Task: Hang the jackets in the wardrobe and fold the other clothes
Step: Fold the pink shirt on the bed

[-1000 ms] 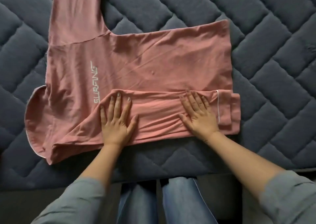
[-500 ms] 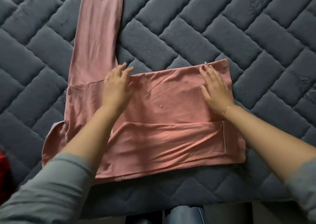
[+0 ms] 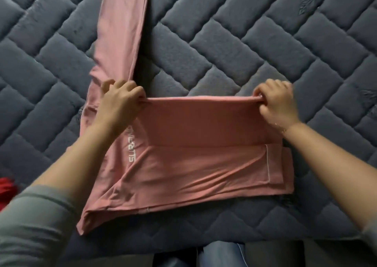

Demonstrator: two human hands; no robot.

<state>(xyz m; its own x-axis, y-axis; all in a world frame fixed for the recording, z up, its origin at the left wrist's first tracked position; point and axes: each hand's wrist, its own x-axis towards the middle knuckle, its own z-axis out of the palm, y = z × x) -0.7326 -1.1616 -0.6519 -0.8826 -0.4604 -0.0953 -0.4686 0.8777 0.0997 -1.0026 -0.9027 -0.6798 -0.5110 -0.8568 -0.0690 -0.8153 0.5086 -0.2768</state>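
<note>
A pink long-sleeved shirt (image 3: pixel 204 164) with white lettering lies on the quilted dark blue mattress (image 3: pixel 265 42). Its near side is folded over with the near sleeve lying across it. The far sleeve (image 3: pixel 122 32) stretches straight away from me. My left hand (image 3: pixel 120 101) grips the far edge of the shirt's body at the armpit. My right hand (image 3: pixel 275 101) grips the same far edge at the hem end. Between the two hands the edge is lifted and pulled taut.
A red garment (image 3: pixel 6 193) shows at the left edge of the mattress. My legs in blue jeans (image 3: pixel 220 254) stand against the mattress's near edge (image 3: pixel 285 238).
My hands left the near fold, reached to the shirt's far edge, and now grip and lift it. The view has shifted so the shirt sits lower in frame.
</note>
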